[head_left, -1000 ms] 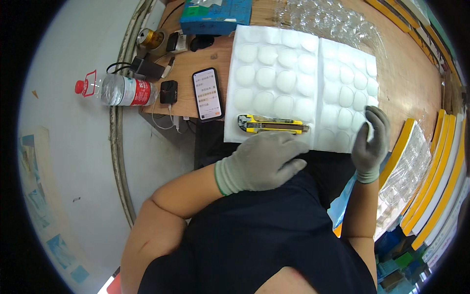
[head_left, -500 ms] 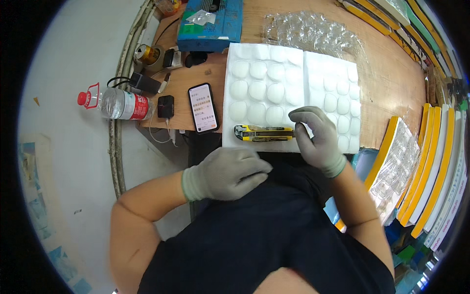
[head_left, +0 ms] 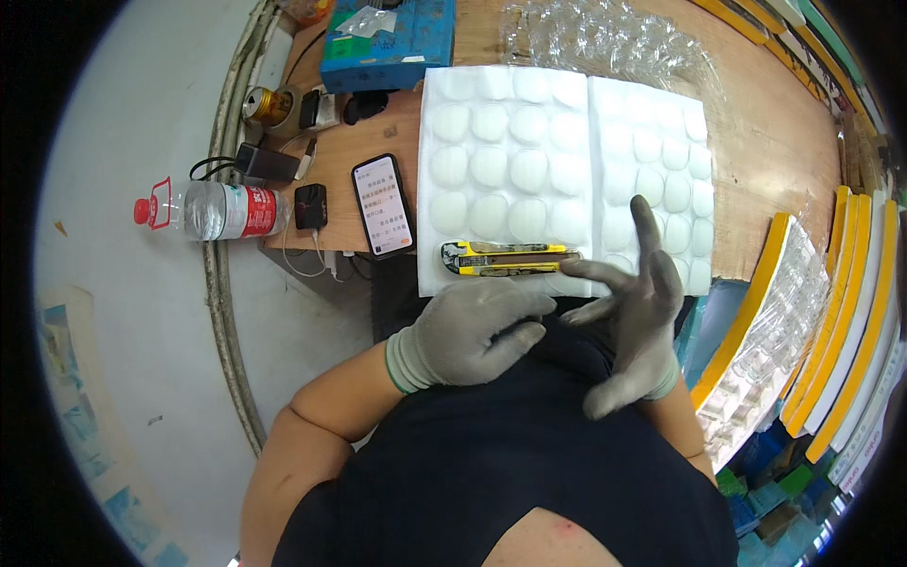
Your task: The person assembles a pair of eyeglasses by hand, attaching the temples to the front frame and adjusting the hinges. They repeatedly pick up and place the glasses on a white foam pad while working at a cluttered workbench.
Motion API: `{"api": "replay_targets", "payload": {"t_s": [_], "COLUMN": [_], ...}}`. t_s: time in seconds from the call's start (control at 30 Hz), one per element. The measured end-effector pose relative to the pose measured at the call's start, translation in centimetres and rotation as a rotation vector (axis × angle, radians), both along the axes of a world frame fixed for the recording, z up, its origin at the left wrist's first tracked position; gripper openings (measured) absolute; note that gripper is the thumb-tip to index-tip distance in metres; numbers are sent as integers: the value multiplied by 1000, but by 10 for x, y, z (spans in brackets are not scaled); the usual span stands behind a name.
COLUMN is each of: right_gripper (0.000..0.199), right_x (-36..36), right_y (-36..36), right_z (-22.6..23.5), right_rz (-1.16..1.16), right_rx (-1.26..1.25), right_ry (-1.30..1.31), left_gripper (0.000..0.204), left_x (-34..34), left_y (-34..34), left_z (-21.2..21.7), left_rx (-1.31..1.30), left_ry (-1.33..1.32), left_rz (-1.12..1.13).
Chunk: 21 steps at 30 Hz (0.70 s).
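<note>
**Gloved hands at the near edge of the foam trays**

The left hand (head_left: 470,333), in a grey glove, hovers loosely curled in front of the dark shirt, its grip half closed on nothing, fingers pointing right toward the other hand; the right hand (head_left: 635,312), also gloved in grey, is spread open with its grip apart, one finger raised over the tray edge and another reaching left, almost meeting the left hand's fingertips; neither holds anything.

Just beyond both grips lies a yellow utility knife (head_left: 508,259), flat along the near edge of the left white foam tray (head_left: 501,170); whether the right forefinger touches its tip cannot be told; the right white foam tray (head_left: 661,161) sits just beside the first, under the raised right finger; both rest on the wooden surface (head_left: 765,123).

To the left of the left grip a smartphone (head_left: 383,205) lies screen up, lit; farther left a clear water bottle (head_left: 213,210) with a red cap lies on its side; beyond them stand a drinks can (head_left: 268,105) and a blue box (head_left: 387,42); to the right of the right grip stacked yellow-edged trays (head_left: 831,312) lean upright.
</note>
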State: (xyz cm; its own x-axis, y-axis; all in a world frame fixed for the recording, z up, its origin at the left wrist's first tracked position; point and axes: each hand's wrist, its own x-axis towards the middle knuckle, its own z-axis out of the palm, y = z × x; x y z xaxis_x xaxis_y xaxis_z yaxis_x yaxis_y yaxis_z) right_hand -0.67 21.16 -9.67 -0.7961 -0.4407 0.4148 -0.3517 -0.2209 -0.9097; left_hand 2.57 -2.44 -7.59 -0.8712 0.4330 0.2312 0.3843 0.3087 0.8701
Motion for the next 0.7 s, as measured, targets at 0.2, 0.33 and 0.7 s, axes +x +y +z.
{"api": "replay_targets", "payload": {"t_s": [0.2, 0.33, 0.7], "right_gripper": [160, 162, 30], "right_x": [10, -2, -98], "right_y": [5, 19, 67], "right_z": [1, 3, 32], "right_rz": [102, 83, -375], "right_rx": [77, -27, 750], "right_ry": [-160, -189, 44], "left_gripper": [65, 80, 39], "left_x": [-4, -29, -288], "left_y": [8, 21, 12], "left_z": [-11, 7, -18], "left_rx": [103, 109, -490], "left_ry": [-27, -55, 102], "left_rz": [-12, -142, 469]}}
